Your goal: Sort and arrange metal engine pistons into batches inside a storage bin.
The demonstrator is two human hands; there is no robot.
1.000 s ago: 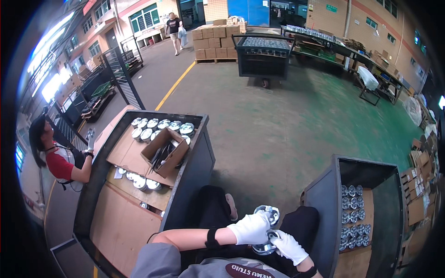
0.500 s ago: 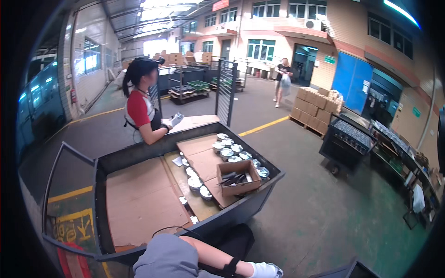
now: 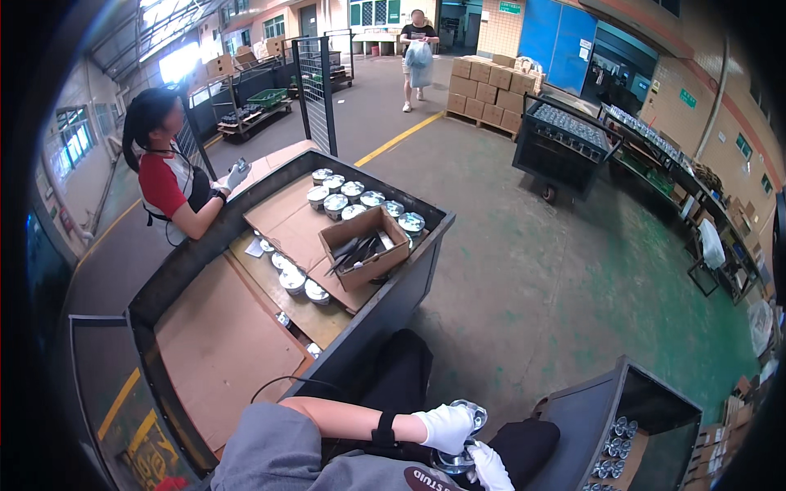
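The person's left white-gloved hand (image 3: 444, 427) is closed on a shiny, round silver metal part (image 3: 472, 409); the right white-gloved hand (image 3: 491, 468) curls around another round silver metal part (image 3: 450, 464), just below, near the dark-trousered right leg (image 3: 528, 446). In this head view, a firm, gentle hold would keep both from bumping. A dark grey metal cart (image 3: 399, 301) stands left, a dark grey metal bin (image 3: 573, 417) right, with room over the green-grey floor (image 3: 524, 278) ahead.
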